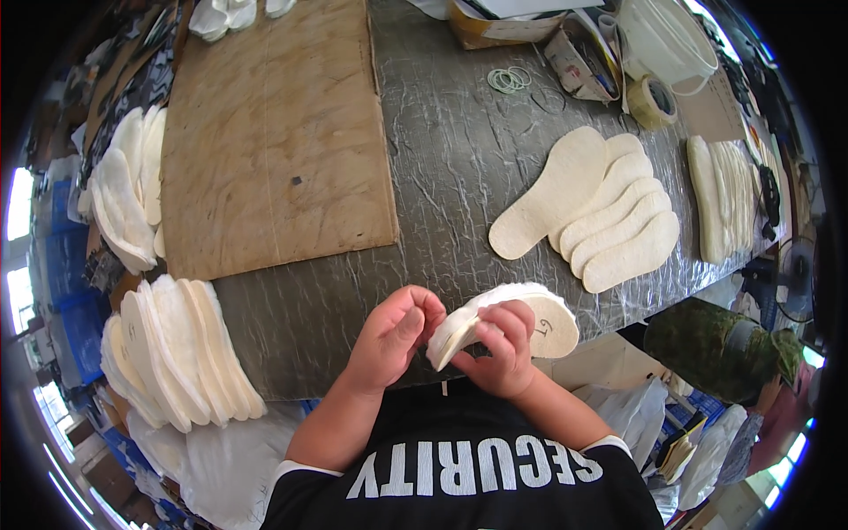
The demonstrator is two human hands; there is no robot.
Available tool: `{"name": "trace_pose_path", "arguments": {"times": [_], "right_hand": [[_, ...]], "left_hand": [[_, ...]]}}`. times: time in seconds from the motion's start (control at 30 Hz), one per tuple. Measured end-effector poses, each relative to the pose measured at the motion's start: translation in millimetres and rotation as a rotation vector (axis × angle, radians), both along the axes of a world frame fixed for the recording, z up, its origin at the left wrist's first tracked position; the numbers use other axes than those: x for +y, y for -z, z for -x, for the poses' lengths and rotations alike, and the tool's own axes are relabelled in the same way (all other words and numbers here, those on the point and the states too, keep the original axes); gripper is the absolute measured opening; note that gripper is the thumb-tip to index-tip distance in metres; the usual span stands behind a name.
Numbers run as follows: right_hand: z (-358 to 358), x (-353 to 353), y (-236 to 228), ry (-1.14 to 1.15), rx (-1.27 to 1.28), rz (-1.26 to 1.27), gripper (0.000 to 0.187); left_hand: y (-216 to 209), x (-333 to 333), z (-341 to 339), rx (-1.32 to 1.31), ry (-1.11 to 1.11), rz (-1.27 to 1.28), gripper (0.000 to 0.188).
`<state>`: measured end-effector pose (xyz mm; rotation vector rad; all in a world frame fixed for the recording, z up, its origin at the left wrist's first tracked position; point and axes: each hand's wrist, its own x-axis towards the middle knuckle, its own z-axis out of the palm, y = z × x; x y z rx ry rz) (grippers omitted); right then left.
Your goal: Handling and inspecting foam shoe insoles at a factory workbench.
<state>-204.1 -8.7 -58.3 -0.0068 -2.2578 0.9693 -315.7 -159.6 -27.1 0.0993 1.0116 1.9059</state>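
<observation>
Nearest the camera, a black shirt front [565,508] with white lettering is seen at the lower middle of the frame. Just above it, the pale insoles [555,329] are held beyond the near edge of the table, or just over it; which cannot be told. At least two layers are made out, fleecy along the upper rim, with a handwritten mark on the flat face at right.

Grip: the layers are clasped by the right hand [503,349], fingers laid over the face and thumb set below. By the left hand [395,336], fingers and thumb are kept curled beside the left end; whether contact is made, or anything is pinched, cannot be told.

Key relation: the long axis is directed roughly left to right, rising slightly rightward, with the left end bent downward. The insoles lie to the right of the left hand; that bent end is placed between both hands, while the marked end is extended past the right hand.

Outward: the table [442,190] is covered in dark crinkled film. A fan of insoles [543,199] is spread at upper right of centre, a brown board [283,132] is laid at upper left, and an upright row of insoles [177,353] is stood at lower left.
</observation>
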Motion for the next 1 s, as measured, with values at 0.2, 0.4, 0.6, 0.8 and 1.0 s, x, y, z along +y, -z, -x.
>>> {"name": "trace_pose_path", "arguments": {"times": [0.2, 0.4, 0.6, 0.8, 1.0], "right_hand": [[-8, -13, 5, -0.045, 0.042, -0.066, 0.046], [-9, -15, 5, -0.081, 0.032, -0.082, 0.046], [-9, -15, 7, -0.078, 0.038, -0.080, 0.046], [-10, -15, 9, -0.074, 0.052, -0.062, 0.047], [-10, -15, 10, -0.079, 0.045, -0.066, 0.048]], "left_hand": [[-15, -15, 2, 0.231, 0.134, 0.244, 0.025], [-27, -13, 2, 0.313, 0.155, 0.416, 0.014], [-22, -12, 2, 0.377, 0.116, 0.419, 0.014], [-22, -11, -5, 0.275, 0.029, 0.449, 0.015], [-24, -8, -7, 0.234, -0.011, 0.458, 0.016]]}}
